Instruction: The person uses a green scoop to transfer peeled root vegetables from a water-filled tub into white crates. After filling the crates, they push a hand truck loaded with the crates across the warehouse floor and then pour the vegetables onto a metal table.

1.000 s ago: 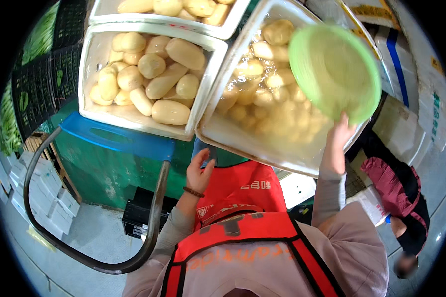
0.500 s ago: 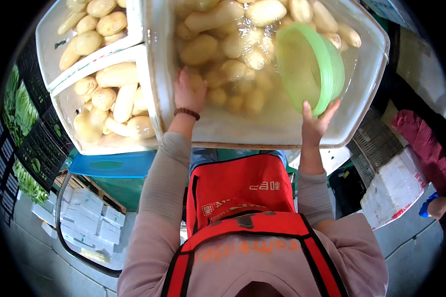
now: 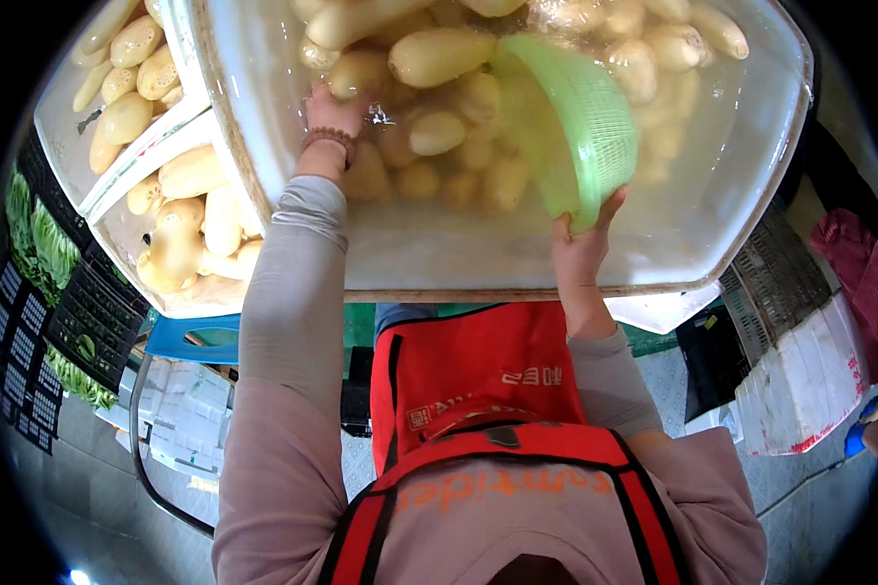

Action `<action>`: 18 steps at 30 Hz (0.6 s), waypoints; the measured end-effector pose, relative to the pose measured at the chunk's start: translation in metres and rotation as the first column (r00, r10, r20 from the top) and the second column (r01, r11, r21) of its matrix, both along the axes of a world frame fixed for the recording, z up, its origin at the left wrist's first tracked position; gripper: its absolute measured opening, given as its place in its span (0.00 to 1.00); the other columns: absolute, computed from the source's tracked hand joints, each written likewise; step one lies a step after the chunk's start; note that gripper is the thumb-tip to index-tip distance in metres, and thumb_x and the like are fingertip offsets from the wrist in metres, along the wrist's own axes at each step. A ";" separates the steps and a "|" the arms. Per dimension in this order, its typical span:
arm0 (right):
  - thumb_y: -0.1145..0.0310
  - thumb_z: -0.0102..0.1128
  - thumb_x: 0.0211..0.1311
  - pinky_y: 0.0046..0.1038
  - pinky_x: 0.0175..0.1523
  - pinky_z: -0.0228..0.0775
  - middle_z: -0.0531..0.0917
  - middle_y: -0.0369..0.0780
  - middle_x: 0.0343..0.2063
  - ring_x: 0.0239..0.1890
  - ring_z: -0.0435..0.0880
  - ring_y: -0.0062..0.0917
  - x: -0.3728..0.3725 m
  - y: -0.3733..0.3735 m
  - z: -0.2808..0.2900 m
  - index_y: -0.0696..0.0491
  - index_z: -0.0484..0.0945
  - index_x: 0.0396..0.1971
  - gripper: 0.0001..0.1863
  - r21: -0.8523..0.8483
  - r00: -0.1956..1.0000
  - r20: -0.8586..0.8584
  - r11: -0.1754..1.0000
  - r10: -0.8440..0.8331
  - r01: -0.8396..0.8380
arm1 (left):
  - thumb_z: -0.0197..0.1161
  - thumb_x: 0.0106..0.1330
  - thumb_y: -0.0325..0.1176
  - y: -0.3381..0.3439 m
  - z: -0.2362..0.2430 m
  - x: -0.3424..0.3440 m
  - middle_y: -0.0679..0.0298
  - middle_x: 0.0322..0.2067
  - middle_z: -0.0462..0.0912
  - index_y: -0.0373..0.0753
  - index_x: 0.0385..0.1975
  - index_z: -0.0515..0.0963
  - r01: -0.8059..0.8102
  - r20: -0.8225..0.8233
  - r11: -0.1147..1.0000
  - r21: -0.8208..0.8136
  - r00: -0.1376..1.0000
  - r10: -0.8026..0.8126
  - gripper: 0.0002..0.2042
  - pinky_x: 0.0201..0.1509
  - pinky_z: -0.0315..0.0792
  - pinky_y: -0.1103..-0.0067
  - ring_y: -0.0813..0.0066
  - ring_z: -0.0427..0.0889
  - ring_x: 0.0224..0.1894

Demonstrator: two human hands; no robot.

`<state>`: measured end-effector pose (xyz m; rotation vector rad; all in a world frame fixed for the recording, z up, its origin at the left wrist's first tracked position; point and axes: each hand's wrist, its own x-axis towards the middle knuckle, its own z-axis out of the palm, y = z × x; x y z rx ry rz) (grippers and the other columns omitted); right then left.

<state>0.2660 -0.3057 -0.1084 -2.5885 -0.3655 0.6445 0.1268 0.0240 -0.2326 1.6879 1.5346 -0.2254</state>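
A large white tub of cloudy water holds several pale yellow lotus roots, some floating and some dim below the surface. My left hand reaches into the water at the tub's left side, against a lotus root; its fingertips are hidden. On the right, my right hand grips the near rim of a light green plastic colander. The colander is tilted on its side, partly under water, its mouth facing left toward the roots. I cannot make out any lotus root inside it.
Left of the tub stand white foam boxes with more lotus roots. A blue plastic stool is below them. Black crates with leafy greens lie far left. A white foam box and a grey crate stand right.
The colander has dipped and tilted further into the water, moving left with my right hand. My left hand has moved left and farther in, among the lotus roots. The view has shifted.
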 end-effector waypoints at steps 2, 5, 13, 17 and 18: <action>0.71 0.57 0.53 0.38 0.57 0.66 0.56 0.54 0.65 0.60 0.66 0.51 0.000 -0.004 0.005 0.52 0.34 0.68 0.48 -0.044 0.991 -0.133 0.999 -0.005 -0.001 | 0.72 0.41 0.60 0.002 -0.009 -0.001 0.43 0.53 0.72 0.26 0.52 0.68 -0.139 0.063 0.976 -0.168 0.987 0.151 0.46 0.61 0.65 0.68 0.53 0.71 0.56; 0.69 0.58 0.54 0.39 0.56 0.67 0.55 0.55 0.64 0.59 0.68 0.50 0.019 0.014 0.014 0.54 0.34 0.68 0.48 -0.013 0.991 -0.076 0.994 0.108 -0.109 | 0.71 0.44 0.59 -0.007 0.008 0.021 0.46 0.51 0.74 0.28 0.48 0.73 -0.219 -0.013 0.964 -0.154 0.976 0.219 0.40 0.57 0.68 0.70 0.58 0.75 0.52; 0.61 0.63 0.52 0.38 0.53 0.69 0.72 0.58 0.52 0.51 0.75 0.51 0.035 0.030 0.030 0.53 0.27 0.67 0.56 -0.155 0.952 -0.301 0.988 -0.058 0.012 | 0.71 0.50 0.54 -0.096 0.008 0.037 0.50 0.48 0.77 0.28 0.53 0.67 -0.370 0.223 0.874 -0.316 0.866 0.447 0.39 0.54 0.70 0.68 0.59 0.77 0.49; 0.65 0.60 0.51 0.40 0.51 0.69 0.74 0.59 0.48 0.48 0.77 0.51 0.005 0.024 0.008 0.52 0.24 0.67 0.56 -0.125 0.970 -0.224 0.990 -0.098 0.071 | 0.66 0.51 0.59 -0.135 0.048 0.065 0.47 0.51 0.75 0.27 0.55 0.64 -0.209 0.082 0.942 -0.262 0.968 0.238 0.42 0.57 0.68 0.68 0.57 0.74 0.54; 0.66 0.59 0.51 0.40 0.51 0.69 0.73 0.60 0.50 0.48 0.77 0.52 0.003 0.029 0.010 0.52 0.24 0.67 0.55 -0.134 0.963 -0.244 0.987 -0.114 0.083 | 0.66 0.51 0.58 -0.148 0.052 0.064 0.46 0.53 0.72 0.27 0.56 0.64 -0.063 0.045 0.980 -0.190 0.996 0.073 0.42 0.60 0.65 0.66 0.55 0.71 0.57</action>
